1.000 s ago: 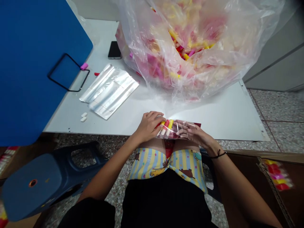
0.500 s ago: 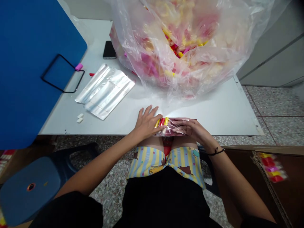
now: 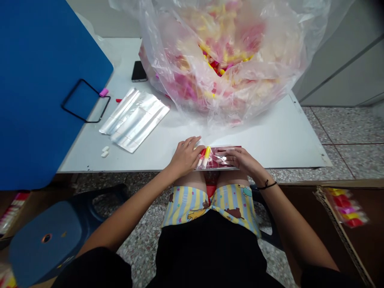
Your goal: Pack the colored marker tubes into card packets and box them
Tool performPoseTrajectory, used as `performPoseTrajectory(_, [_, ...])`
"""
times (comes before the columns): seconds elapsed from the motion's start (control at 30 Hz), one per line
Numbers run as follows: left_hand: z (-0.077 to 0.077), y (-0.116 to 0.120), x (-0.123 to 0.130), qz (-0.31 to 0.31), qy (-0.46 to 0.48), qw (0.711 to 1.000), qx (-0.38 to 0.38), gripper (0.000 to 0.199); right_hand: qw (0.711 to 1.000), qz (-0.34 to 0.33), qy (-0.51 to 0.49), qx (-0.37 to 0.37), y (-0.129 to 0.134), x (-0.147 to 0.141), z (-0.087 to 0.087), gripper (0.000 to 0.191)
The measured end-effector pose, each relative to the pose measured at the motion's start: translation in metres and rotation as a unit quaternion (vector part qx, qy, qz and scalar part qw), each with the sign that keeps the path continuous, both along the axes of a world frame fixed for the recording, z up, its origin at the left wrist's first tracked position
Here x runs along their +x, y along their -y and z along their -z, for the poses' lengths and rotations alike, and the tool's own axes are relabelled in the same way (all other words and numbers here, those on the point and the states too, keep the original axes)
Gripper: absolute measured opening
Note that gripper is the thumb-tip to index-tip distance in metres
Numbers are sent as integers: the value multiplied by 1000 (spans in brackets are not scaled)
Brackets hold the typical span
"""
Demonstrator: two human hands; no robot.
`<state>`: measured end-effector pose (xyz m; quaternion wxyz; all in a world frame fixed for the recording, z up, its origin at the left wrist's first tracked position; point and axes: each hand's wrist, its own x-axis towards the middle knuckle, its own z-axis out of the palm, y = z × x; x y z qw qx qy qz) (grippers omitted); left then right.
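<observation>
A clear plastic packet (image 3: 214, 162) with a dark red part lies along the table's front edge, in front of my lap. White sticks with coloured caps, one yellow (image 3: 207, 153) and one red, show through or at its left part; whether more lie under my left hand is hidden. My left hand (image 3: 186, 155) has its thumb and fingers closed around the left end of the sticks and packet. The fingers of my right hand (image 3: 235, 158) lie stretched out flat over the packet's right part, pointing left; the thumb is hidden.
A large translucent bag (image 3: 249, 86) full of coloured pieces fills the table's back. To the left lie flat clear sleeves (image 3: 136, 120), a phone (image 3: 139, 72), small white pieces (image 3: 105, 152) and a blue panel (image 3: 54, 52). A carton (image 3: 303, 196) stands at right, a blue stool (image 3: 45, 240) at left.
My left hand has drawn its fingers in closer over the sticks, which now lean. The packet and my right hand have shifted slightly left. The view has tilted a little.
</observation>
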<state>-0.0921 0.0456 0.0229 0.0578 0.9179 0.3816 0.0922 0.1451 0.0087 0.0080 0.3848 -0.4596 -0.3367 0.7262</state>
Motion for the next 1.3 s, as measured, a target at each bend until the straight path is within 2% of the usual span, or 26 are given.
performPoseTrajectory(0.3, [-5, -20, 5, 100, -39, 994, 25, 30, 1000, 8, 13, 8, -1, 0, 4, 23])
performPoseTrajectory(0.6, [-1, -25, 12, 79, -33, 995, 52, 19, 997, 60, 31, -22, -1, -4, -2, 20])
performPoseTrajectory(0.8, [5, -30, 10, 43, 44, 997, -37, 12, 998, 53, 26, -1, 0, -4, 2, 22])
performPoseTrajectory(0.97, [9, -23, 13, 2, 60, 998, -19, 12, 998, 49, 45, 11, 0, -3, 5, 21])
performPoseTrajectory(1.03, [10, -20, 13, -15, 58, 998, 0, 12, 998, 38, 59, 7, 0, -3, 1, 22])
performPoseTrajectory(1.13, [12, -19, 14, -19, 67, 998, 9, 16, 999, -20, 40, 14, -3, -4, -8, 28])
performPoseTrajectory(1.3, [4, -25, 8, 12, 172, 982, -78, 23, 995, -95, 7, 28, -15, -2, -11, 38])
